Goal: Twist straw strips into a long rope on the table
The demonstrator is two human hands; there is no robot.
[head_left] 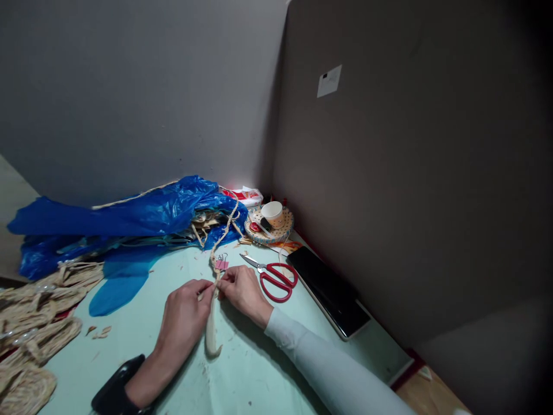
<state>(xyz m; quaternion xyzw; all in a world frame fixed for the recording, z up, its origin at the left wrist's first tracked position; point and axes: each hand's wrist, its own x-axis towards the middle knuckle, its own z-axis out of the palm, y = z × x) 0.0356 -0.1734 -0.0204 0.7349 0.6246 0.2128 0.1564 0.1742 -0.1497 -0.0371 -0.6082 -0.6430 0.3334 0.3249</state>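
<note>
A braided cord of pale dried plant fibre (223,233) runs down from the blue bag towards my hands. A pink binder clip (222,265) sits on the cord just above my fingers. My left hand (186,311) pinches the cord from the left, thumb and forefinger closed on it. From the right, my right hand (242,291) pinches the same spot, its fingertips almost touching the left ones. Below them a loose flat strip of fibre (211,334) hangs onto the table, its end curled. Red-handled scissors (276,281) lie partly open beside my right hand.
A blue plastic bag (129,216) with dried fibre lies at the back. Several woven fibre pieces (30,323) are piled at left. A paper cup (272,214) stands on a woven round tray (283,230). A black phone (326,291) lies along the right wall (389,173).
</note>
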